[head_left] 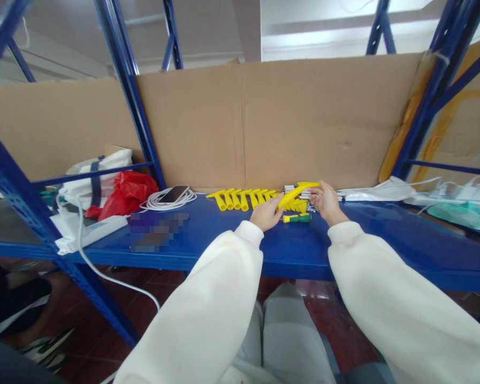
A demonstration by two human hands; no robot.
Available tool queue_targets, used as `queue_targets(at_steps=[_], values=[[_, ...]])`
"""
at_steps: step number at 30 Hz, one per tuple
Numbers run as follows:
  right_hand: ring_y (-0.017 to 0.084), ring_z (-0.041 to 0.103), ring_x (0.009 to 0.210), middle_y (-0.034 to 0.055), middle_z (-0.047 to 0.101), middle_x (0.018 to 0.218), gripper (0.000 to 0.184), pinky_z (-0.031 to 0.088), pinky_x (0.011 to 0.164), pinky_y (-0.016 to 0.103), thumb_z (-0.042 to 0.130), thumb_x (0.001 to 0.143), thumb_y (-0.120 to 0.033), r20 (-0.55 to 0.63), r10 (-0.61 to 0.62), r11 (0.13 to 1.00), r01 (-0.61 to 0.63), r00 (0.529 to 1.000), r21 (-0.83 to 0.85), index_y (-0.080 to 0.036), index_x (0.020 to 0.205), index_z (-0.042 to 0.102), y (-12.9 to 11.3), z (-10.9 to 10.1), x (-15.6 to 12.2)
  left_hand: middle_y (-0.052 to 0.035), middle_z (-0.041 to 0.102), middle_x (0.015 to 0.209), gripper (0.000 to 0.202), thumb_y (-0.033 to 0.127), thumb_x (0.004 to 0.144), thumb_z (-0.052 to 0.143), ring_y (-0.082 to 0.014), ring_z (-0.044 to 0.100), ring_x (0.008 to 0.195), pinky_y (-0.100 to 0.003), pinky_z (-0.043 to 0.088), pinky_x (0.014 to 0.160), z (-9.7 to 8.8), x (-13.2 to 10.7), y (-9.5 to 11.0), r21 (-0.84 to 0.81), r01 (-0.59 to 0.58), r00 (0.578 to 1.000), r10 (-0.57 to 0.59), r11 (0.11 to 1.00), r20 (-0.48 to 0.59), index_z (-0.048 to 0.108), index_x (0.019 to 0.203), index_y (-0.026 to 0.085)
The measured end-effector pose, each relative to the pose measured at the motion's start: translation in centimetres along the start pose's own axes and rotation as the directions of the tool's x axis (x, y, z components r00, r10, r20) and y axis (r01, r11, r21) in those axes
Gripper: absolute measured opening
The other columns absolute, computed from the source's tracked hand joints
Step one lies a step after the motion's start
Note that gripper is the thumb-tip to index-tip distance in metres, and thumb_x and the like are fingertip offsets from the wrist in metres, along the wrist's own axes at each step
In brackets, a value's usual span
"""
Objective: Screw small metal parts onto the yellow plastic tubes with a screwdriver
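Sleeves (208, 298) over shelf edge (296, 270), fingers (318, 198) holding yellow piece (295, 196), room rightward

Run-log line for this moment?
left hand: holding yellow piece | right hand: at other end | shelf: more yellow pieces, green-yellow tool

A bent yellow piece (293, 196) slants up rightward, held aloft.

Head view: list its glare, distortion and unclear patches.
In the head view, the ceiling glares upper right; wide-angle distortion seems to splay the blue uprights outward; pixelation masks a patch on the blue shelf; the yellow tubular pieces look soft.
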State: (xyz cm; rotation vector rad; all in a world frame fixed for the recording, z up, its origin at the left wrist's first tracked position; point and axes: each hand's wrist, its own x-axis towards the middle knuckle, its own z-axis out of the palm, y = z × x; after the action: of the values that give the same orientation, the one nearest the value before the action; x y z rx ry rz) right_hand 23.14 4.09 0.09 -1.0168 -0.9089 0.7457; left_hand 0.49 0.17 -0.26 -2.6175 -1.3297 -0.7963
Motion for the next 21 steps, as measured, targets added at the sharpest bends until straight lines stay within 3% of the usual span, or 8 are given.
queue_targets(at_steps=[2, 5, 8, 11, 15, 21], values=[[0.012, 0.059, 0.050, 0.0029, 0.072, 0.078, 0.025, 0.044, 0.043, 0.021, 0.060, 0.094, -0.045, 0.051, -0.001, 0.999, 0.003, 0.999, -0.042, -0.023, 0.107, 0.059, 0.1, 0.3, -0.3, -0.0109, 0.064, 0.150, 0.057, 0.030, 0.105, 0.048, -0.0245, 0.067, 0.129, -0.036, 0.054, 0.108, -0.3, 0.1, -0.1, -0.003, 0.075, 0.997, -0.075, 0.997, -0.034, 0.045, 0.161, 0.023], [0.011, 0.059, 0.050, 0.0042, 0.073, 0.078, 0.014, 0.044, 0.046, 0.019, 0.066, 0.090, -0.033, 0.124, -0.003, 0.971, 0.033, 0.992, -0.239, -0.020, 0.094, 0.063, 0.5, 0.7, -0.8, -0.0092, 0.071, 0.141, 0.057, 0.030, 0.104, 0.049, -0.0252, 0.070, 0.123, -0.036, 0.055, 0.103, -1.3, 0.1, -0.6, 0.039, 0.207, 0.976, -0.204, 0.978, -0.079, 0.047, 0.161, 0.027], [0.011, 0.056, 0.048, 0.0013, 0.069, 0.067, 0.007, 0.046, 0.048, 0.021, 0.066, 0.085, -0.024, 0.272, -0.088, 0.867, 0.208, 0.958, -0.453, -0.019, 0.081, 0.066, 0.9, 0.9, -1.2, -0.0103, 0.078, 0.126, 0.055, 0.032, 0.103, 0.051, -0.0268, 0.073, 0.116, -0.036, 0.056, 0.098, -2.9, 0.0, -2.0, 0.112, 0.345, 0.936, -0.333, 0.932, -0.115, 0.051, 0.158, 0.027], [0.014, 0.058, 0.051, -0.0007, 0.065, 0.059, 0.009, 0.049, 0.053, 0.024, 0.061, 0.083, -0.022, 0.394, -0.143, 0.754, 0.357, 0.908, -0.551, -0.019, 0.077, 0.068, 1.3, 0.9, -1.3, -0.0125, 0.079, 0.117, 0.051, 0.033, 0.103, 0.052, -0.0294, 0.073, 0.114, -0.037, 0.056, 0.096, -4.8, -0.5, -4.6, 0.188, 0.455, 0.889, -0.430, 0.871, -0.157, 0.057, 0.153, 0.024], [0.017, 0.064, 0.060, 0.0011, 0.068, 0.063, 0.012, 0.054, 0.065, 0.028, 0.060, 0.085, -0.022, 0.413, -0.122, 0.701, 0.374, 0.902, -0.608, -0.019, 0.081, 0.071, 1.5, 0.8, -1.2, -0.0121, 0.079, 0.114, 0.049, 0.030, 0.102, 0.054, -0.0304, 0.073, 0.111, -0.037, 0.057, 0.092, -6.9, -1.8, -8.8, 0.245, 0.582, 0.813, -0.543, 0.776, -0.212, 0.059, 0.150, 0.021], [0.018, 0.066, 0.062, 0.0021, 0.070, 0.066, 0.016, 0.055, 0.068, 0.030, 0.055, 0.084, -0.019, 0.411, -0.117, 0.679, 0.375, 0.904, -0.631, -0.019, 0.082, 0.071, 1.5, 0.8, -1.3, -0.0122, 0.078, 0.112, 0.039, 0.025, 0.102, 0.052, -0.0324, 0.071, 0.113, -0.039, 0.056, 0.093, -7.3, -3.6, -12.4, 0.303, 0.626, 0.778, -0.603, 0.719, -0.178, 0.069, 0.136, 0.015]])
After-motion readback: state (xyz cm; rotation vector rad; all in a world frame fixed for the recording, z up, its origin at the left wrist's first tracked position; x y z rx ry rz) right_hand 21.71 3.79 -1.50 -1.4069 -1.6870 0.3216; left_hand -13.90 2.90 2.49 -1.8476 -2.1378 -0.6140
